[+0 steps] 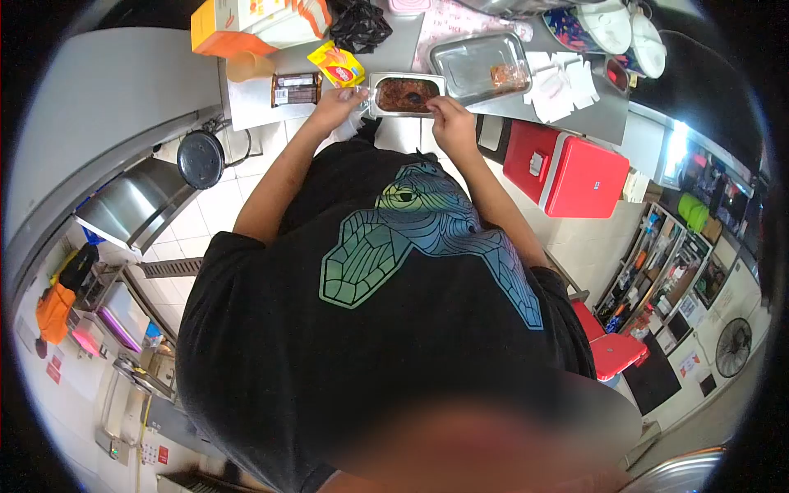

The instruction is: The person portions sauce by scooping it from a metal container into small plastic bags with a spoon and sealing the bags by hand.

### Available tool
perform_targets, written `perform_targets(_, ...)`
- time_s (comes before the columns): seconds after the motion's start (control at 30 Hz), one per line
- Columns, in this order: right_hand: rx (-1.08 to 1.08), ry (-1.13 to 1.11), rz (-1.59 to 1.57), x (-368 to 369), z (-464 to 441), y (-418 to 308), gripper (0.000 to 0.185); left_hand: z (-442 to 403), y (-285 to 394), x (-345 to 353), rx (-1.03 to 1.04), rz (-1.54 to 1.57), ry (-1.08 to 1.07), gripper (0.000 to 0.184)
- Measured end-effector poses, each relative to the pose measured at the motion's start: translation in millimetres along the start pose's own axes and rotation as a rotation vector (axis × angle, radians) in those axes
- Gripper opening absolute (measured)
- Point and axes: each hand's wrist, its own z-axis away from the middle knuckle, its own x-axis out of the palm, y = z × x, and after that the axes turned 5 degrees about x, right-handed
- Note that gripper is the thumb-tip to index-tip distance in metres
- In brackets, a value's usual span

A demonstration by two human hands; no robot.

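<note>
A small metal tray (375, 105) with a dark reddish-brown filling stands at the counter's near edge. At its left end is my left hand (339, 108), fingers closed on clear plastic film. My right hand (450, 122) is at the tray's right end, its fingers pinched at the rim; what they hold, if anything, is too small to tell. Close behind my left hand lies a yellow and red packet (337, 66). A dark labelled pack (296, 89) is to the left. To the right of the tray sits a glass dish (468, 67) with a small reddish piece inside.
An orange and white box (246, 29), a tan cup (249, 66) and a black plastic bag (360, 26) stand at the back left. White papers (564, 86) lie on the right of the counter. A red cooler (585, 177) stands below, right of my right arm.
</note>
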Motion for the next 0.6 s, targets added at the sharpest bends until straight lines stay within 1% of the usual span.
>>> perform_targets(0.1, 0.180, 0.019, 0.047, 8, 11, 19, 0.010, -4, -10, 1, 0.020, 0.008, -0.034, 0.054)
perform_targets(0.2, 0.723, 0.055, -0.381, 32, 14, 45, 0.011, -5, -13, 0, 0.038, -0.002, -0.040, 0.052)
perform_targets(0.3, 0.954, 0.133, -0.827, 47, 9, 55, 0.017, -5, -16, 1, 0.038, 0.014, -0.035, 0.053)
perform_targets(0.4, 0.973, 0.059, -0.844, 44, 6, 52, 0.019, -10, -25, 1, 0.026, -0.016, -0.039, 0.057)
perform_targets(0.47, 1.014, 0.128, -0.923, 48, 8, 58, 0.018, -15, -36, 1, 0.014, -0.046, -0.029, 0.061)
perform_targets(0.5, 1.033, 0.162, -0.963, 49, 8, 61, 0.018, -13, -31, 1, 0.018, -0.042, -0.023, 0.057)
perform_targets(0.57, 1.063, 0.226, -0.912, 48, 10, 68, 0.020, -7, -23, 2, 0.025, -0.028, -0.009, 0.049)
perform_targets(0.6, 1.077, 0.256, -0.886, 46, 9, 69, 0.021, -6, -23, 3, 0.032, -0.011, -0.008, 0.049)
